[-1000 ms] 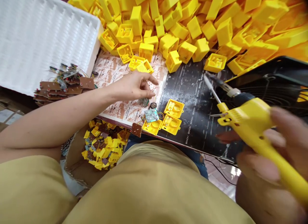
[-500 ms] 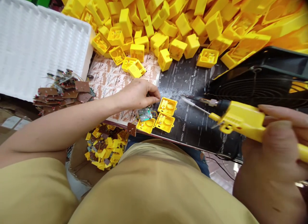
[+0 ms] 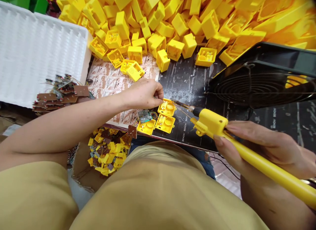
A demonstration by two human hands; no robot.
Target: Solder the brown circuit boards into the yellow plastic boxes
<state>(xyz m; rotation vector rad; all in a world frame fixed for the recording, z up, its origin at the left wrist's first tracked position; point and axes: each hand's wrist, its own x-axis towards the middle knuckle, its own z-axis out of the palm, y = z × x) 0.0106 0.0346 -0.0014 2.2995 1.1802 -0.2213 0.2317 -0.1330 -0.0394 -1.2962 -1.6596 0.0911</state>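
Note:
My right hand point(image 3: 268, 141) is wrapped round a yellow soldering iron point(image 3: 212, 121) with a thin feed tube beside its tip. The tip points left, close to the right side of a small open yellow plastic casing point(image 3: 170, 108). At that casing's left edge, my left hand point(image 3: 145, 94) is closed in a pinch; whatever lies between its fingertips is hidden. Just below sit a second casing point(image 3: 166, 123) and a third casing point(image 3: 146, 127). A green circuit board point(image 3: 145, 116) with thin wires rests over the third casing's upper part.
Yellow casings point(image 3: 172, 25) are heaped at the back. On the right stands a black fan point(image 3: 249, 85). A white foam tray point(image 3: 44, 52) and stacked brown circuit boards point(image 3: 59, 95) are at left. Below the bench edge, a cardboard box point(image 3: 82, 167) holds yellow and brown pieces.
My right hand has brought the soldering iron leftward, its tip now near the upper casing. My left hand stays pinched at that casing's edge. The view has shifted slightly.

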